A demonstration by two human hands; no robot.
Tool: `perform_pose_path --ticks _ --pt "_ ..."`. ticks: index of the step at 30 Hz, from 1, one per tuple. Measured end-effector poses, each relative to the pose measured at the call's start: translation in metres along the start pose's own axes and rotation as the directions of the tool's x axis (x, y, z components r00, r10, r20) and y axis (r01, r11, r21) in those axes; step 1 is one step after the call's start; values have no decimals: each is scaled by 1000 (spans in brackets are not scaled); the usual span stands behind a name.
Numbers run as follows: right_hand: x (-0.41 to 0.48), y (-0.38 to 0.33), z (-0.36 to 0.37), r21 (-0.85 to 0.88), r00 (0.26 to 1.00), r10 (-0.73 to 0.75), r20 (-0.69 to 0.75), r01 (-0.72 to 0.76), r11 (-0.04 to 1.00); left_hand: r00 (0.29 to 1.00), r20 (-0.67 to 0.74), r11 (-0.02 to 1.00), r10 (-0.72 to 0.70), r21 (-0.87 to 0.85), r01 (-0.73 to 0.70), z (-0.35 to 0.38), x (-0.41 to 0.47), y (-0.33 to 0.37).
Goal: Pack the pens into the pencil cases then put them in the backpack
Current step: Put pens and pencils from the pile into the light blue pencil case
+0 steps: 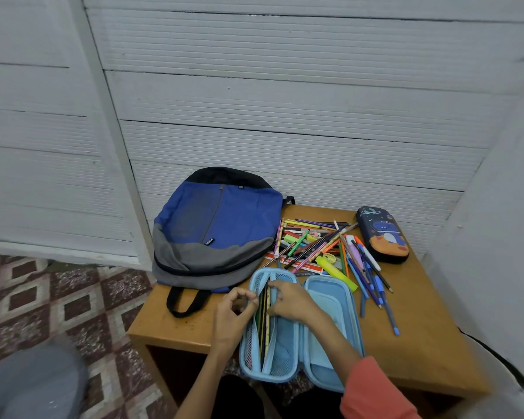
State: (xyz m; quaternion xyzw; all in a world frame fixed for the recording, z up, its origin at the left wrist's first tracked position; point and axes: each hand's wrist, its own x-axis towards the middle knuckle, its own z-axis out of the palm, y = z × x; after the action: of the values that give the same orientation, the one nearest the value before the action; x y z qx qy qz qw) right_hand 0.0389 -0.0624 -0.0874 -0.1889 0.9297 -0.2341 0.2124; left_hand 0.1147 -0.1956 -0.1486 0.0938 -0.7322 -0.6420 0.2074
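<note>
Wooden table (421, 313), ribbed white wall (285, 101) — left hand (235, 313), right hand (288, 300) each pinch the open pencil case (285, 349).

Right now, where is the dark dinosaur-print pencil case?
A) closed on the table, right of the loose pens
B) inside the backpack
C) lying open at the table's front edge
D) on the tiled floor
A: the dinosaur-print pencil case lies closed on the wooden table, right of the loose pens; the open one at the front is the light-blue pencil case.
</note>
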Motion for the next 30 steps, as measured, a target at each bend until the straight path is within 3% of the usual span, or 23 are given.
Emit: perform_pose_path --ticks 11,21,26,30 --pt "-24 0 8 -159 963 -208 -171 181 971 999 -13 999 36 21 -35 1 2 -4" --pt "-43 -9 6 -227 989 -145 -42 132 965 999 -20 998 27 64 -26 0 4 -12" --pt "-44 -23 7 -279 999 -10 47 23 960 999 -23 997 36 70 -34 0 3 -12" --pt "-45 -33 8 -290 998 64 17 -56 955 999 -28 997 32 75 -30 -1 3 -13"
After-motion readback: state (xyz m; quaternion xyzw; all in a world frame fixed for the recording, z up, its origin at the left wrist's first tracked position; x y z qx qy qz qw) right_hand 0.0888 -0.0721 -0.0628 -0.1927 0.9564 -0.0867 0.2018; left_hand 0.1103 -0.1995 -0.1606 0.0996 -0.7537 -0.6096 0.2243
